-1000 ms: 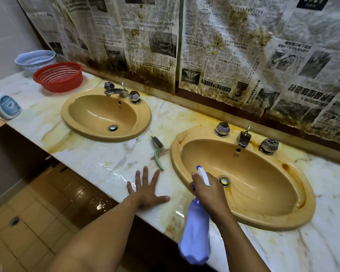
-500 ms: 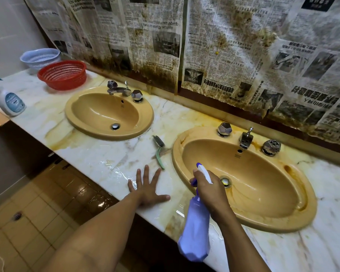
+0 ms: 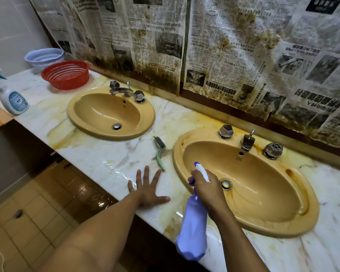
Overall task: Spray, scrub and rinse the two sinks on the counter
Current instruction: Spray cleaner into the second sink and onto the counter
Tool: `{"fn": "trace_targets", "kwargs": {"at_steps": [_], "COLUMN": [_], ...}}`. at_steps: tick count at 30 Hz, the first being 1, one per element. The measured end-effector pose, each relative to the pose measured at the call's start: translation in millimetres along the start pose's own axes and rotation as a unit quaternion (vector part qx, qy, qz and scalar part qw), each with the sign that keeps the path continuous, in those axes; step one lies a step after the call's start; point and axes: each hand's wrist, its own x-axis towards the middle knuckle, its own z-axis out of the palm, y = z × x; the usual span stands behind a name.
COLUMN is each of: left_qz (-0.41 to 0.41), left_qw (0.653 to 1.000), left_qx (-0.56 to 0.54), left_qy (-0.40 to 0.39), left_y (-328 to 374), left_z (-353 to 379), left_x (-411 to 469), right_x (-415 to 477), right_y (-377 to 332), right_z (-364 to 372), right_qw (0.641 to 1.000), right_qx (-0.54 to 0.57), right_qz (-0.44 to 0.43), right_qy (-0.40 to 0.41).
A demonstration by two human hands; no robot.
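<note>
Two tan oval sinks are set in a stained marble counter: the left sink farther away, the right sink close to me. My right hand grips the neck of a purple spray bottle, its white nozzle pointing into the right sink near the drain. My left hand rests flat on the wet counter between the sinks, fingers spread. A green-handled brush lies just beyond its fingertips, beside the right sink's rim.
A red basket and a pale blue basket sit at the counter's far left end. A white spray bottle stands at the left edge. Stained newspaper covers the wall behind the taps. Tiled floor lies below the counter's front edge.
The view has shifted slightly, bringing the left end of the counter more into sight. Both hands and the purple bottle stay nearly where they were.
</note>
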Motion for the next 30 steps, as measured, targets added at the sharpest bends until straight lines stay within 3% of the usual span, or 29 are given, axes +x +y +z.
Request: {"fn": "trace_targets", "kwargs": {"at_steps": [7,12,24,30], "left_qz": [0.0,0.0,0.002,-0.003], "left_qw": [1.0,1.0,1.0,1.0], "left_qx": [0.0,-0.002,-0.001,0.004], "left_qy": [-0.005,-0.006,-0.01,-0.01], "left_y": [1.2,1.6,1.7,0.2], "left_z": [-2.1,-3.0,-4.7,-5.2], "left_x": [-1.1,-1.3,-1.8,-0.4], "right_x": [1.9,6.0,16.1,18.0], "right_y": [-2.0,6.9,5.3,7.9], "right_z": [2.8,4.8,0.8,-4.3], "right_qw": [0.998,0.999,0.998,0.998], "right_qx": [-0.054,-0.036,-0.049,-0.033], "right_qz": [-0.025,0.026,-0.002,0.043], "right_qy": [0.004,0.015,0.043,0.033]}}
